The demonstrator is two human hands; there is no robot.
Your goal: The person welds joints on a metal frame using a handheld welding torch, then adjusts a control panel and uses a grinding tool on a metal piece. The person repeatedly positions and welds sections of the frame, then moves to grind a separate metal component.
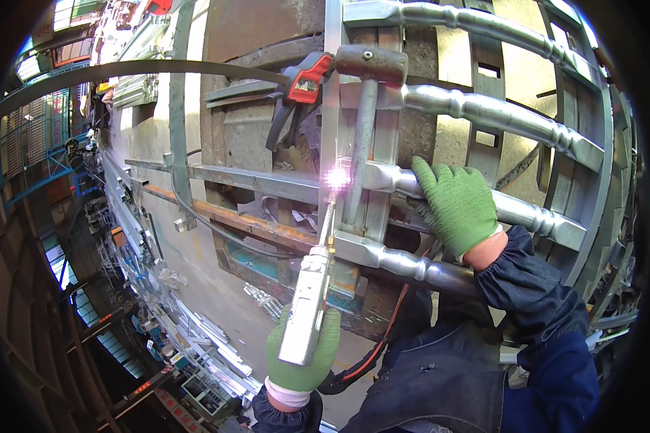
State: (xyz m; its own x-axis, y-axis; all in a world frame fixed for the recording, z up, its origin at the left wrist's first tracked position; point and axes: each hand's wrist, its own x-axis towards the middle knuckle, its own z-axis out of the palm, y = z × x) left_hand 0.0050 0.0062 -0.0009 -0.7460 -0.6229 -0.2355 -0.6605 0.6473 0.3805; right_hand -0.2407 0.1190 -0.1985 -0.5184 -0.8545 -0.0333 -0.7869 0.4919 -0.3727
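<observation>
My left hand (303, 357), in a green glove, is wrapped round a silver handheld welding torch (305, 307). The torch's thin nozzle points up to a bright pinkish-white weld spark (336, 178), where the end of a shiny metal baluster (516, 209) meets a long square rail (330, 123). On that baluster rests my right hand (455, 206), also gloved in green, with its fingers curled over the turned part. Just right of the spark lies a hammer (368, 65) across the rail, its metal handle toward me. No hand touches it.
Beyond the hammer, a red-and-black device (307, 81) lies at the rail with a dark strap. More balusters (477, 108) run across to a far-right rail (603, 166). A rusty steel bar (245, 227) and a cable (209, 225) are at left. Metal lengths (209, 339) lie on the floor.
</observation>
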